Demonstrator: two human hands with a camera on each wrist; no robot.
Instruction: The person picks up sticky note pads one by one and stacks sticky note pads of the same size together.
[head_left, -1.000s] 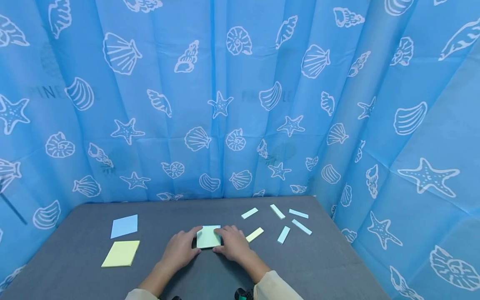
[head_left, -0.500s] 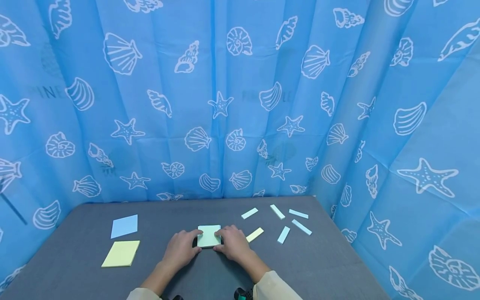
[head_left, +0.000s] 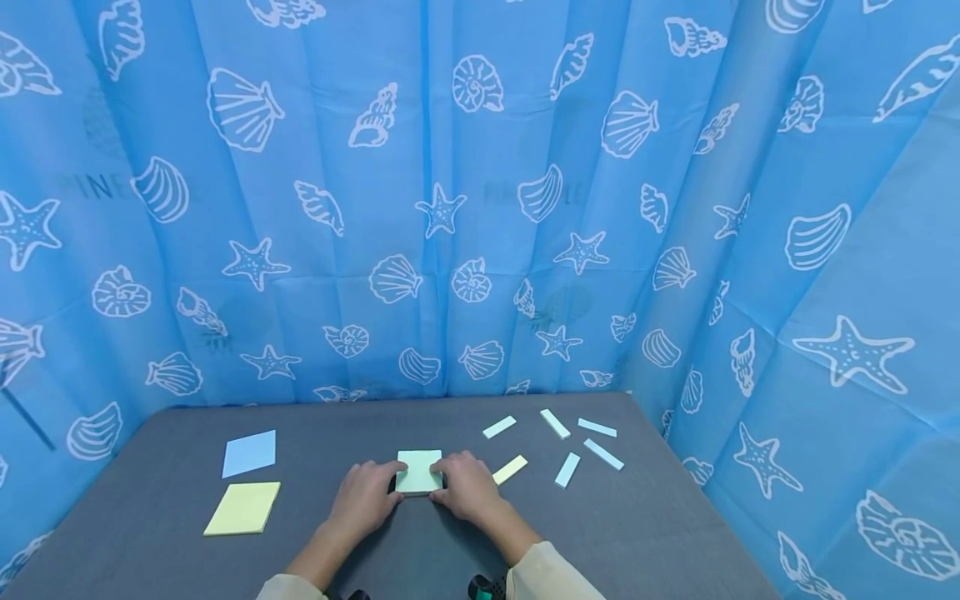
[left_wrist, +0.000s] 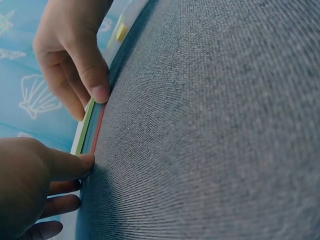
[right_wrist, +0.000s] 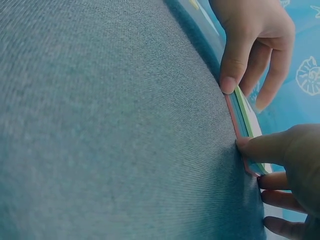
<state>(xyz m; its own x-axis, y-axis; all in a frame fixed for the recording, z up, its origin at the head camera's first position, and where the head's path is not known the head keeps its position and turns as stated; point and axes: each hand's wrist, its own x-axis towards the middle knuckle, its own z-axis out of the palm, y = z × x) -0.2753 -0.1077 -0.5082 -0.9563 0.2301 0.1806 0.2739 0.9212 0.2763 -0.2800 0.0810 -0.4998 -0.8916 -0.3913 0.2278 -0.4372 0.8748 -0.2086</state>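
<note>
grey table [head_left: 645,533] bearing sticky-note pads [head_left: 242,507], strips [head_left: 567,469]

Beside the sticky-note pad [head_left: 418,472], the small strips [head_left: 567,469] are perhaps paper, too small to tell.

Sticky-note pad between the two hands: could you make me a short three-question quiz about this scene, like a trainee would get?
1. True or false: both the left hand and the right hand touch the sticky-note pad.
2. Which loose square sheet lies nearer the person: A) the yellow sheet or B) the blue sheet?
3. Fill in: the small paper strips lie to the pad's ____ side.

Key: 1 true; 2 A; 3 right.
</note>
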